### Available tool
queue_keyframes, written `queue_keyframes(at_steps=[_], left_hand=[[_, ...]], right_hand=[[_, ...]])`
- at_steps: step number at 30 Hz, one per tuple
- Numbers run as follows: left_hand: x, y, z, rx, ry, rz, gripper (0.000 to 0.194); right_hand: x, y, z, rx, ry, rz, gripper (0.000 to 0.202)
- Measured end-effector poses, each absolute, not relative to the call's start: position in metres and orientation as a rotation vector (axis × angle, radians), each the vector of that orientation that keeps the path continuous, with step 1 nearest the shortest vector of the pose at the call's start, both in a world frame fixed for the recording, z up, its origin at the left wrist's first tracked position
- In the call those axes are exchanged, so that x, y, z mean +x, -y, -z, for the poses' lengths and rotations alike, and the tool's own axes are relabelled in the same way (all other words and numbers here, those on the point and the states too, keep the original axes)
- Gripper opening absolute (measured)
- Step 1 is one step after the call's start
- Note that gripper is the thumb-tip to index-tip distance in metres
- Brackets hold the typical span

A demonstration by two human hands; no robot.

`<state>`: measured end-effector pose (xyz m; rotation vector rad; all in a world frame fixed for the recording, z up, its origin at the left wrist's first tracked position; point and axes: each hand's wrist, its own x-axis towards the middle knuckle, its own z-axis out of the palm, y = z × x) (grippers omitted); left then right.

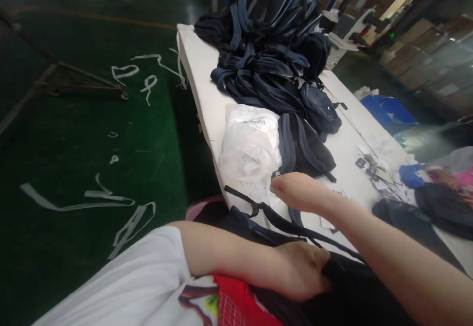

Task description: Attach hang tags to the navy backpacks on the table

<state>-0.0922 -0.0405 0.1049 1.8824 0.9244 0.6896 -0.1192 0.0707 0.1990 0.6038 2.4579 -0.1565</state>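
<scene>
White tabletop [354,131] runs diagonally over a green floor [158,129]. Your left hand [303,269] lies low, curled against the near backpack [362,286], black and navy, at the table's near edge; its fingertips are hidden, so you can't tell how firmly it holds. Your right hand [295,192] reaches across above it, narrow, fingers bunched and pointing down beside the white plastic bag [249,144]; whether it pinches anything is unclear. Dark straps [284,225] stretch between your two hands, partly over the tabletop.

Next out: the white bag, marked with handwriting too blurred to read, and a navy backpack [305,151] just beside it. Beyond both, a heap of navy backpacks [273,70] covers the far end. To the right, scattered tags and papers [384,176], then a co-worker's hands [445,178] at dark fabric. Past the table, a blue bin [388,112] and stacked cartons [436,55]. Left side: pale strips [127,230] on the floor.
</scene>
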Motion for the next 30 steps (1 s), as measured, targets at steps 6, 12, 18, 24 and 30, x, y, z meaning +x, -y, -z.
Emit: queue_keyframes(at_steps=[6,12,18,24,30], left_hand=[[-0.111,0.033,-0.086,2.035,-0.882,-0.835,0.019],[-0.125,0.026,-0.069,2.176,-0.784,-0.797,0.033],[-0.123,0.026,-0.06,2.148,-0.855,-0.769,0.033],[-0.125,0.034,-0.072,2.126,-0.904,-0.633,0.035],[-0.127,0.051,-0.088,2.415,-0.959,-0.655,0.034]], right_hand=[[-0.189,-0.121,-0.065,0.617,-2.369,0.107,0.033],[-0.2,-0.139,-0.007,0.573,-2.329,0.139,0.041],[-0.195,-0.146,-0.002,0.647,-2.411,0.223,0.04],[-0.189,-0.14,-0.047,0.876,-2.532,0.224,0.031],[-0.152,-0.127,-0.111,0.97,-2.553,0.295,0.034]])
